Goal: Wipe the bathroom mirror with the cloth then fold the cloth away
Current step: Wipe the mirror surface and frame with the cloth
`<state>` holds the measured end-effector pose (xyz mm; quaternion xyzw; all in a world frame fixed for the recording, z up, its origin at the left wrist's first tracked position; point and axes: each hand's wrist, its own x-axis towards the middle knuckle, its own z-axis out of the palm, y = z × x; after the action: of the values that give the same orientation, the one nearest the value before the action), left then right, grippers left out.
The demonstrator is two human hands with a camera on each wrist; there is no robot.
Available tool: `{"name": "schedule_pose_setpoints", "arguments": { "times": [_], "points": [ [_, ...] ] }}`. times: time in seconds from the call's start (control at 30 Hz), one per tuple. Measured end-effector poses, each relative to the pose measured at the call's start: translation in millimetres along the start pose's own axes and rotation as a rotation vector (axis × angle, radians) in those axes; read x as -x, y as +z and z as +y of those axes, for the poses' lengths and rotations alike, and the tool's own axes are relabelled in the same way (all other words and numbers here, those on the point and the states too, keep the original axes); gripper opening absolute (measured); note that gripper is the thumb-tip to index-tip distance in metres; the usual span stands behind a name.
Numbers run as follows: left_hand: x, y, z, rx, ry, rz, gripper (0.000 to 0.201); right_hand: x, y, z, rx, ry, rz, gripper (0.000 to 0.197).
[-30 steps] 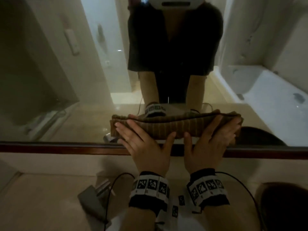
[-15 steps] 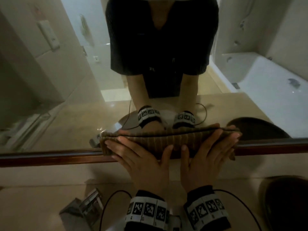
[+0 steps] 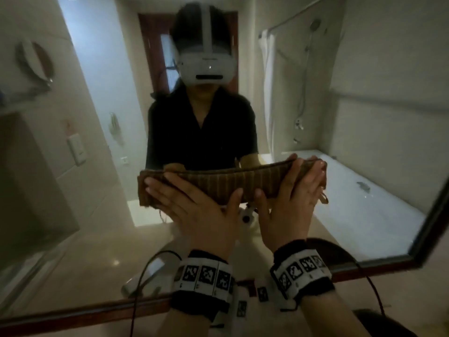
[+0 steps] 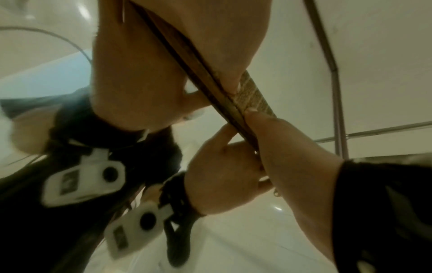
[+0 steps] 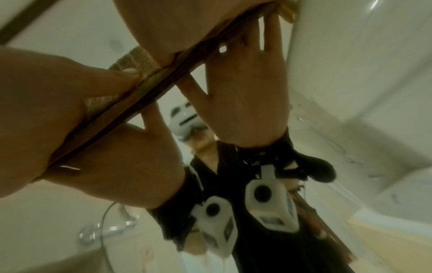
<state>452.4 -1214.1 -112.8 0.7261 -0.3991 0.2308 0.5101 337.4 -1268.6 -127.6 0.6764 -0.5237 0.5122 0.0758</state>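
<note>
A folded brown striped cloth (image 3: 218, 183) lies flat against the bathroom mirror (image 3: 364, 117), about mid-height in the head view. My left hand (image 3: 194, 205) presses its left half with straight, spread fingers. Over the right half my right hand (image 3: 291, 198) presses the same way, thumbs nearly meeting in the middle. In the left wrist view the cloth (image 4: 252, 96) shows edge-on between my palm and the glass, with my right hand (image 4: 292, 147) beyond it. The right wrist view shows the cloth (image 5: 135, 59) edge-on too, my left hand (image 5: 35, 92) beside it and both hands reflected.
The mirror's dark wooden frame (image 3: 73, 314) runs along the bottom and up the right side (image 3: 432, 215). A pale counter lies below it, with a dark basin (image 3: 379, 322) at the lower right. The glass reflects a person wearing a headset, a bathtub and a shower.
Both hands have slid the cloth up the glass, from the bottom frame to about mid-height. The head view has tilted upward.
</note>
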Motion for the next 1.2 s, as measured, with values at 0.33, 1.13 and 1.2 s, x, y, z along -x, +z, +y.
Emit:
{"name": "schedule_pose_setpoints", "arguments": {
  "times": [0.33, 1.13, 1.2],
  "points": [
    [-136, -43, 163, -0.045, 0.107, 0.143, 0.128, -191, -109, -28, 0.023, -0.049, 0.201, 0.086],
    [98, 85, 59, -0.098, 0.022, -0.049, 0.123, 13, -3, 144, -0.028, 0.017, 0.037, 0.090],
    [121, 94, 39, -0.099, 0.017, -0.078, 0.124, 38, 10, 156, -0.013, 0.032, 0.002, 0.091]
  ]
}}
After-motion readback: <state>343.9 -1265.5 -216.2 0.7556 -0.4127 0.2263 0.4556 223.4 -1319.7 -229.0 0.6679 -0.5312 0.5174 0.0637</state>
